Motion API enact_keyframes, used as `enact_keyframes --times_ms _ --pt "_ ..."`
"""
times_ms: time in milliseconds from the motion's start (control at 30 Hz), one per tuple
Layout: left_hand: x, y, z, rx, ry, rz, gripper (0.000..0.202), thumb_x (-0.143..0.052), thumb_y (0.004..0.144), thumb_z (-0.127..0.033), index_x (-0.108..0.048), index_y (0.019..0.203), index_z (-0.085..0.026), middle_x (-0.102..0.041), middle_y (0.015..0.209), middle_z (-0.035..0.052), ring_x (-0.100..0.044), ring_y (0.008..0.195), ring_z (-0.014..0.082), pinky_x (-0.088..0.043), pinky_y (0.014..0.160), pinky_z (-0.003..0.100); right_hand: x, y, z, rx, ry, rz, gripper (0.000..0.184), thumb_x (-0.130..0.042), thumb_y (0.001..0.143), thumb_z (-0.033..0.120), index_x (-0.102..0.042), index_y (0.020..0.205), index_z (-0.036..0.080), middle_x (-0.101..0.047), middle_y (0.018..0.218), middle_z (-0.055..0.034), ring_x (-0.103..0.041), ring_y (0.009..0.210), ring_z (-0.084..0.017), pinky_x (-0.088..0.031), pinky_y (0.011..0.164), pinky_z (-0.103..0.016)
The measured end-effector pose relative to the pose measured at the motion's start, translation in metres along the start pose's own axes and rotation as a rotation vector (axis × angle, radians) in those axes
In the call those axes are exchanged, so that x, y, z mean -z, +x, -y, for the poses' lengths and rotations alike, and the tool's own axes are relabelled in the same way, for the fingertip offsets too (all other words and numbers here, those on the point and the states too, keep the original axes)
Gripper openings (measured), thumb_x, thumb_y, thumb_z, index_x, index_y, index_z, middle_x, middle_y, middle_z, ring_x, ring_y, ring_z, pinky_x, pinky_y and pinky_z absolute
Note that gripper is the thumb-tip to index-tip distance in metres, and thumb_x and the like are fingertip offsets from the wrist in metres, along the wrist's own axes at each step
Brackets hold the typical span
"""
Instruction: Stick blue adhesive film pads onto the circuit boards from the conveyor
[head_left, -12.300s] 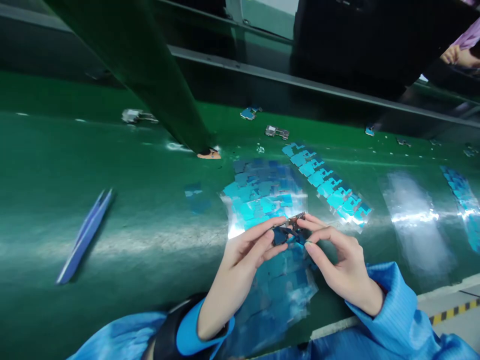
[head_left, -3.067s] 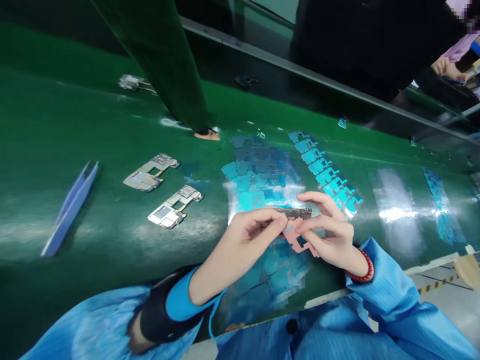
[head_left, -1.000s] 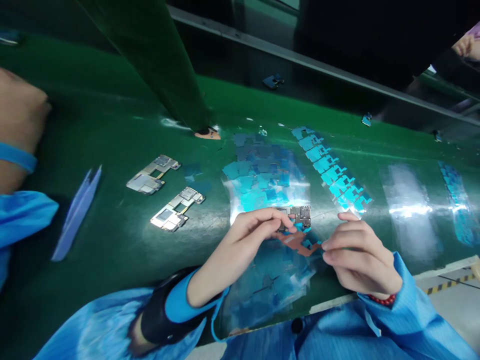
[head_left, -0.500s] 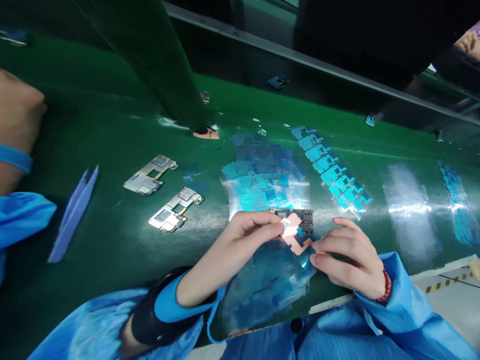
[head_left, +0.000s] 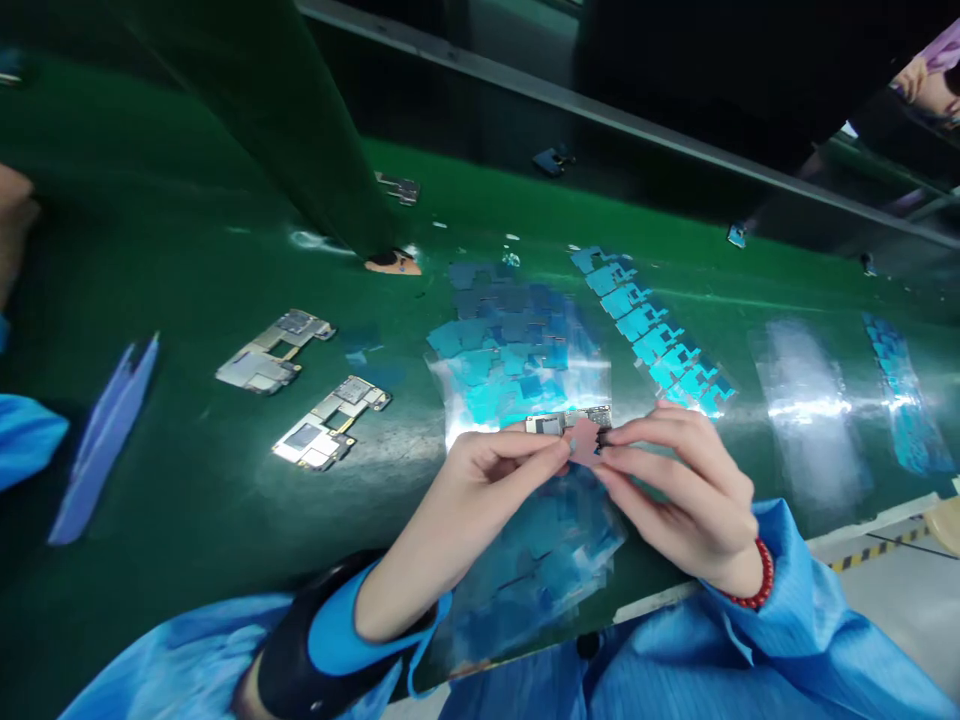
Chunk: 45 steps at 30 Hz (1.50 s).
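A thin copper-coloured cutout piece of foil (head_left: 583, 442) is pinched at its left edge between the thumb and finger of my left hand (head_left: 495, 470). My right hand (head_left: 682, 480) has its fingertips closed together at the foil's right edge. Just behind the foil is a circuit board (head_left: 547, 425), partly covered by the foil and my fingers; whether a hand supports it I cannot tell. Under and around my hands lie clear sheets bearing blue cutout films (head_left: 502, 370).
Two circuit boards (head_left: 277, 350) (head_left: 330, 422) lie to the left, beside purple-blue tweezers (head_left: 105, 440). A strip of blue cutouts (head_left: 652, 330) and a clear sheet (head_left: 814, 410) lie to the right. A green post (head_left: 322, 150) rises behind. Another person's sleeve (head_left: 30, 440) is at the left edge.
My right hand has moved left and up, bringing its fingertips to the foil. The foil has turned and shows less of its shape. The other person's hand has drawn away leftward.
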<state>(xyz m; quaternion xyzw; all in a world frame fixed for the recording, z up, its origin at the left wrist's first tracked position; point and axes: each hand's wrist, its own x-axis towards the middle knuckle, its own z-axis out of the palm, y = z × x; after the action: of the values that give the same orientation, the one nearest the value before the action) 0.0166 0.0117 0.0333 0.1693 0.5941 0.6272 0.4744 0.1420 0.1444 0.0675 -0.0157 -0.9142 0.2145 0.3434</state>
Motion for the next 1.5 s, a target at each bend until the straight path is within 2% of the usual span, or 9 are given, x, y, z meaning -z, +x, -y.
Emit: enact_keyframes --times_ms 100,200,333,567,767,900,1100,1333,1500 --pt "-0.003 -0.002 0.000 -0.038 -0.022 0.030 0.015 -0.068 0.077 -0.025 -0.081 0.078 -0.033 -0.075 0.074 -0.0028 -0.064 0.079 0.0158 -0.049 0.074 0.024 -0.008 -0.001 0.002 -0.033 0.016 0.106 0.013 -0.066 0.084 0.010 -0.065 0.096 0.017 -0.072 0.094 -0.0064 -0.067 0.085 -0.016 -0.052 0.090 -0.039" --pt "-0.004 -0.003 -0.002 -0.097 0.026 0.028 0.019 -0.066 0.078 -0.023 -0.080 0.079 -0.036 -0.075 0.072 -0.0036 -0.062 0.078 0.0148 -0.048 0.074 0.023 -0.010 -0.003 0.000 -0.073 0.048 0.140 0.012 -0.064 0.086 0.011 -0.065 0.098 0.015 -0.072 0.096 -0.0074 -0.068 0.087 -0.014 -0.048 0.097 -0.039" --pt "-0.004 -0.003 -0.008 -0.166 0.157 0.005 0.021 -0.065 0.078 -0.021 -0.081 0.078 -0.034 -0.071 0.066 -0.0023 -0.056 0.066 0.0134 -0.046 0.063 0.022 -0.008 -0.005 -0.002 -0.117 0.092 0.166 0.015 -0.064 0.086 0.010 -0.066 0.101 0.013 -0.070 0.099 -0.0087 -0.067 0.090 -0.013 -0.047 0.100 -0.036" --pt "-0.005 -0.004 -0.010 -0.223 0.236 -0.019 0.021 -0.062 0.077 -0.022 -0.080 0.068 -0.029 -0.060 0.058 0.0001 -0.051 0.057 0.0128 -0.042 0.050 0.021 -0.011 -0.007 -0.001 -0.152 0.140 0.175 0.014 -0.063 0.086 0.008 -0.067 0.100 0.010 -0.068 0.100 -0.0100 -0.066 0.093 -0.013 -0.047 0.100 -0.034" --pt "-0.005 -0.004 -0.007 -0.191 0.255 -0.017 0.021 -0.062 0.078 -0.025 -0.079 0.066 -0.027 -0.065 0.066 0.0012 -0.061 0.068 0.0162 -0.049 0.060 0.023 -0.010 -0.010 -0.002 -0.126 0.109 0.190 0.014 -0.063 0.085 0.007 -0.067 0.098 0.012 -0.070 0.099 -0.0080 -0.068 0.092 -0.012 -0.045 0.103 -0.033" --pt "-0.005 -0.004 -0.008 -0.182 0.252 -0.051 0.021 -0.062 0.077 -0.024 -0.078 0.063 -0.026 -0.071 0.070 0.0011 -0.062 0.067 0.0154 -0.050 0.061 0.023 -0.009 -0.010 0.000 -0.117 0.104 0.205 0.011 -0.062 0.086 0.006 -0.066 0.093 0.013 -0.071 0.101 -0.0077 -0.068 0.094 -0.012 -0.043 0.105 -0.034" --pt "-0.007 -0.004 -0.007 -0.224 0.248 -0.061 0.021 -0.062 0.077 -0.022 -0.080 0.071 -0.030 -0.067 0.068 -0.0002 -0.063 0.067 0.0146 -0.050 0.059 0.021 -0.009 -0.006 0.003 -0.177 0.168 0.198 0.011 -0.063 0.086 0.007 -0.065 0.096 0.011 -0.069 0.099 -0.0088 -0.067 0.092 -0.012 -0.047 0.101 -0.030" --pt "-0.007 -0.007 -0.004 -0.220 0.230 -0.017 0.024 -0.062 0.080 -0.021 -0.080 0.077 -0.035 -0.070 0.075 -0.0018 -0.065 0.074 0.0144 -0.051 0.063 0.021 -0.009 -0.009 -0.002 -0.146 0.140 0.229 0.011 -0.058 0.088 0.006 -0.064 0.094 0.014 -0.066 0.101 -0.0087 -0.065 0.093 -0.013 -0.047 0.101 -0.036" --pt "-0.006 -0.008 -0.006 -0.194 0.234 -0.009 0.022 -0.062 0.081 -0.023 -0.081 0.077 -0.033 -0.070 0.073 -0.0011 -0.064 0.075 0.0158 -0.050 0.063 0.023 -0.008 -0.010 -0.001 -0.120 0.144 0.223 0.013 -0.058 0.088 0.006 -0.064 0.095 0.016 -0.066 0.104 -0.0088 -0.065 0.096 -0.014 -0.048 0.101 -0.039"
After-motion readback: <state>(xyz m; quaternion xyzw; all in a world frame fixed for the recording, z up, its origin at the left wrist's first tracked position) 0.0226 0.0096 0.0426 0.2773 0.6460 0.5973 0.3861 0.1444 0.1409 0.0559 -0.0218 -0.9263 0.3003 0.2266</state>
